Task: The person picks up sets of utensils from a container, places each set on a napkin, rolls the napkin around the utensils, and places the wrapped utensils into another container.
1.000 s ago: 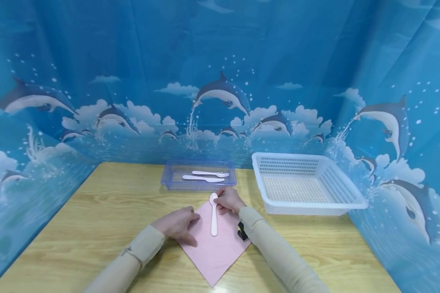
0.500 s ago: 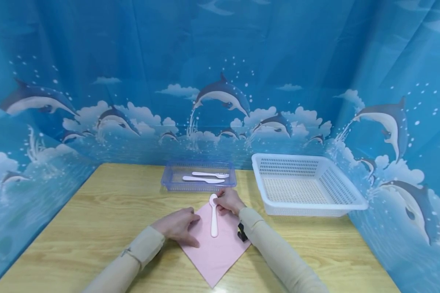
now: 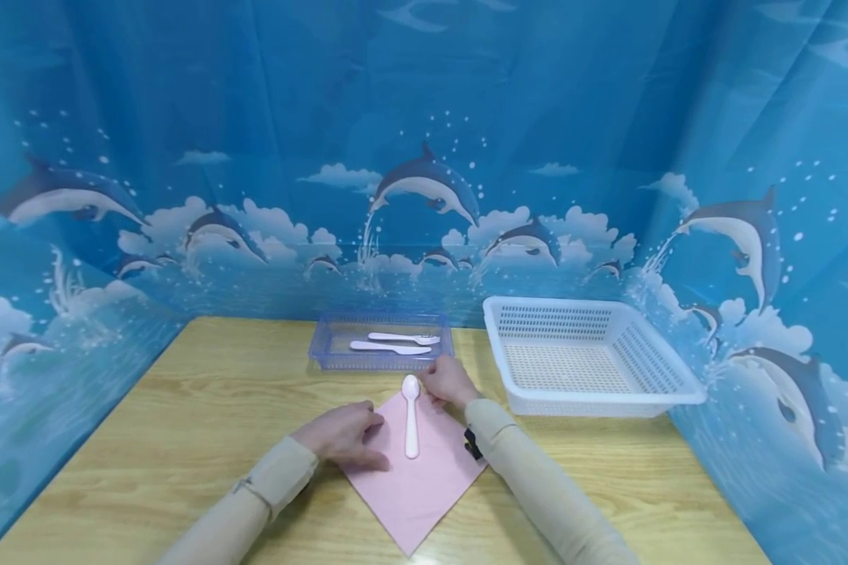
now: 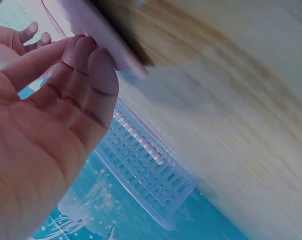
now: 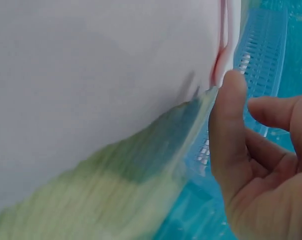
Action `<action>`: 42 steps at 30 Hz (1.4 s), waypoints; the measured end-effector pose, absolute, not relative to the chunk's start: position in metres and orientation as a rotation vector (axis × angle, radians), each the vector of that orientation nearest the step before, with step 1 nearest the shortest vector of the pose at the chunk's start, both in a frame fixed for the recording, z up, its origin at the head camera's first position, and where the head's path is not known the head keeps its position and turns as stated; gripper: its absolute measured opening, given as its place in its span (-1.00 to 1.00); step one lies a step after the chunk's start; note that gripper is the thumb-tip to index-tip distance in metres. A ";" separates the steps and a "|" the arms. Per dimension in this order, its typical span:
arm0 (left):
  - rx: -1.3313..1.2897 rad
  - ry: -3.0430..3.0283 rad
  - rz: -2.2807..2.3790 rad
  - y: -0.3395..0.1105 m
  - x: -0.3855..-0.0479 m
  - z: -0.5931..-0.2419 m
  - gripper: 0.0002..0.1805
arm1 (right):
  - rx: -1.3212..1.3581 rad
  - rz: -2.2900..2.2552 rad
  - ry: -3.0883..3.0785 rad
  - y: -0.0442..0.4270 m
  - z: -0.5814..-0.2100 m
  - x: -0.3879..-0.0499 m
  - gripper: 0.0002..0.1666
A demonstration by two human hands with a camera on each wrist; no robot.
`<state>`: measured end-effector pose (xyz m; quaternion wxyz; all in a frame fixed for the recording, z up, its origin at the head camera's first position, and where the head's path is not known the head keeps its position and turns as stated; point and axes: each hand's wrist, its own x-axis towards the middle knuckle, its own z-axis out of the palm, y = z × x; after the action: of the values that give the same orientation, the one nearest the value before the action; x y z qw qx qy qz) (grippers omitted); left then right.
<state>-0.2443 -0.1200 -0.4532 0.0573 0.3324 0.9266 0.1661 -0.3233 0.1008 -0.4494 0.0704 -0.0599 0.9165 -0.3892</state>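
Note:
A white plastic spoon (image 3: 411, 424) lies lengthwise on a pink square napkin (image 3: 411, 510), bowl toward the far corner. Just right of the spoon's bowl is my right hand (image 3: 448, 382); in the right wrist view its thumb (image 5: 229, 115) is apart from the other fingers, and nothing shows between them. My left hand (image 3: 342, 435) is at the napkin's left corner, covering it, with the thumb pointing toward the spoon handle. In the left wrist view the fingers (image 4: 102, 75) are lightly bent beside the napkin's edge; whether they touch it is unclear.
Behind the napkin stands a clear blue basket (image 3: 316, 357) holding a white knife (image 3: 389, 346) and a white fork (image 3: 403, 337). A larger white basket (image 3: 608, 402) stands at the back right. A dolphin-print curtain (image 3: 424, 78) encloses the wooden table (image 3: 148, 424).
My right hand has let go of the spoon's bowl and shifted slightly right. The spoon stays on the napkin. My left thumb has moved a little toward the spoon.

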 end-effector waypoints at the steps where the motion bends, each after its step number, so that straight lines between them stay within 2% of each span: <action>1: 1.003 2.811 0.516 -0.120 -0.244 -0.452 -0.55 | -0.198 -1.138 2.783 0.101 -0.449 -0.323 -0.62; 9: 0.975 2.901 0.651 -0.124 -0.254 -0.448 -0.73 | -0.288 -1.106 2.970 0.094 -0.437 -0.325 -0.61; 13: 0.828 3.008 0.722 -0.126 -0.261 -0.447 -0.68 | -0.300 -1.242 2.908 0.088 -0.433 -0.329 -0.67; 18: 0.658 3.119 0.797 -0.129 -0.268 -0.443 -0.77 | -0.367 -1.303 2.927 0.081 -0.431 -0.335 -0.71; 23: 0.582 3.192 0.803 -0.134 -0.274 -0.440 -0.79 | -0.400 -1.284 2.979 0.075 -0.432 -0.339 -0.78; 33: 0.412 3.510 0.720 -0.147 -0.292 -0.442 -0.79 | -0.552 -1.148 3.008 0.062 -0.431 -0.343 -0.78; 38: 0.286 3.553 0.750 -0.150 -0.301 -0.446 -0.60 | -0.632 -1.032 3.074 0.059 -0.430 -0.346 -0.77; 42: 0.187 3.514 0.699 -0.152 -0.306 -0.449 -0.44 | -0.581 -0.948 3.085 0.056 -0.429 -0.349 -0.74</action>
<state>-0.3061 -0.1518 -0.4490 -0.2214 0.0507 0.9551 0.1901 -0.3489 0.0558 -0.4290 -0.0687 -0.1768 0.9385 -0.2883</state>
